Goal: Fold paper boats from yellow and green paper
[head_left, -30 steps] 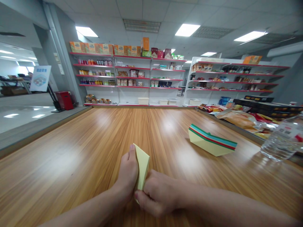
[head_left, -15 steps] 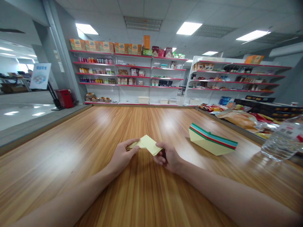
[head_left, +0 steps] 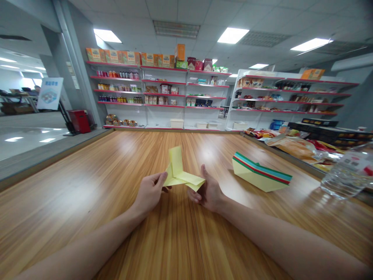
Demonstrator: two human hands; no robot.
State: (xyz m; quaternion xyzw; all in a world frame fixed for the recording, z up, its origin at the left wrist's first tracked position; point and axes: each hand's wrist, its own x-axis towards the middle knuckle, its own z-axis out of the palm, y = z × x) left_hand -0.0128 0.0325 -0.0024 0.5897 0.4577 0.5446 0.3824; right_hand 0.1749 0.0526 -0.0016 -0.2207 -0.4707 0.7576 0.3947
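Pale yellow folded paper (head_left: 178, 177) is held above the table in front of me, one flap standing up and another reaching right. My left hand (head_left: 150, 193) is closed on its left side, thumb on top and fingers mostly hidden beneath. Beside the right flap, my right hand (head_left: 210, 191) is open, its thumb raised off the paper. Its fingers lie under or against that flap; whether they touch it I cannot tell. A folded paper boat (head_left: 260, 175), pale yellow with green, blue and red bands along its top, rests to the right.
The wood-grain table (head_left: 122, 163) spreads around both hands. At right lie a clear plastic bottle (head_left: 346, 175), snack bags (head_left: 300, 147) and black boxes (head_left: 326, 132). Stocked shelves (head_left: 163, 93) stand beyond the far edge.
The paper has opened from a flat compact shape into spread flaps, one now upright. My right thumb has lifted off the paper. The left hand keeps its hold.
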